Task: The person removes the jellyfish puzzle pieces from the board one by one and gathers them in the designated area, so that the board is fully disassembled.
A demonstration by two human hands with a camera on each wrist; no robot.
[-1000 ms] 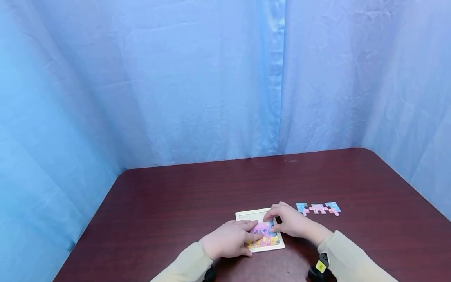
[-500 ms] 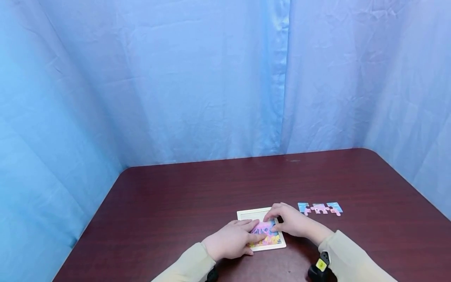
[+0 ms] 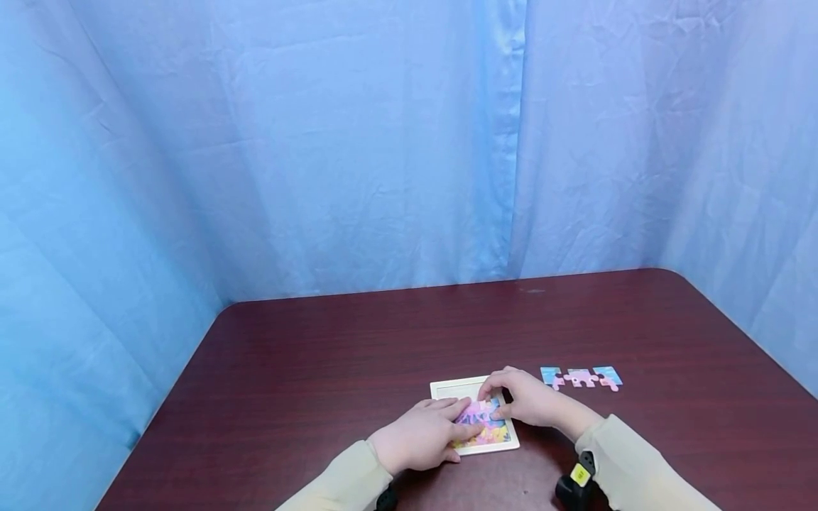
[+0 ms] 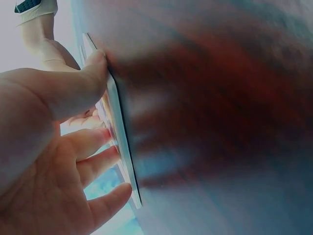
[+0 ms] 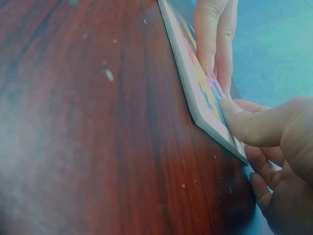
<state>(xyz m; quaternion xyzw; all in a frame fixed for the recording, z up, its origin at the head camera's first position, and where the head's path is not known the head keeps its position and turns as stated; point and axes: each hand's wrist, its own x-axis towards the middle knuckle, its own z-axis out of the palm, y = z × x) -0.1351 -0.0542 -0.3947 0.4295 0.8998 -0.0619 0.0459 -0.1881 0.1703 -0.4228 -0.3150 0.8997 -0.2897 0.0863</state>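
A jigsaw puzzle (image 3: 488, 434) lies in a white tray frame (image 3: 448, 388); its near part is filled with pink, blue and yellow pieces, and a bare strip shows along the far side. Resting on the left of the picture, my left hand (image 3: 418, 434) has its fingers spread and fairly straight, with the thumb at the near edge. My right hand (image 3: 529, 399) reaches over the right rim. Its thumb and curled fingers pinch a pink and blue puzzle piece (image 3: 491, 404) at the right side of the picture. The fingers partly cover that piece.
Three loose puzzle pieces (image 3: 580, 377), pink and light blue, lie in a row on the dark red-brown table (image 3: 319, 355), right of and beyond the frame. Blue curtains (image 3: 371, 142) hang behind the table and along both sides.
The head view has shifted slightly. Both hands stay at the frame in nearly the same places; the pink and blue piece under the right fingers moves very little.
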